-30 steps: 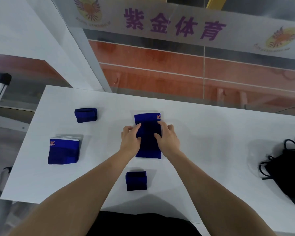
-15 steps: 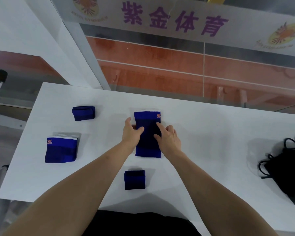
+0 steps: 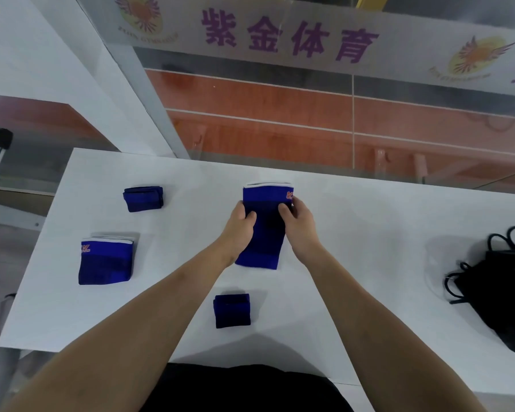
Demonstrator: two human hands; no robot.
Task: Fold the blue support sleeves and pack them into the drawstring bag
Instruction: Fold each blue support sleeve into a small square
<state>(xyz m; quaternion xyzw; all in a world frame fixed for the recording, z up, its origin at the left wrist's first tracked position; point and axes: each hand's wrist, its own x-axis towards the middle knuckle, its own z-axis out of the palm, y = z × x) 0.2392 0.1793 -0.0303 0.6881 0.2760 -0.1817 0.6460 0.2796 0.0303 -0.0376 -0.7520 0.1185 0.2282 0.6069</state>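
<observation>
White table (image 3: 354,233) against a glass wall with purple lettering. Centre: long sleeve (image 3: 263,230), white-edged end at 12 o'clock. Left hand (image 3: 240,226) pinches its left edge, right hand (image 3: 299,224) its right edge. Folded sleeves at 10 (image 3: 143,198) and 6 o'clock (image 3: 232,310); flat sleeve (image 3: 105,261) at 9. Black bag (image 3: 500,295) at 3, well apart.

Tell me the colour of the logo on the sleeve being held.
Orange-red logo on the blue sleeve, seen in the head view.
</observation>
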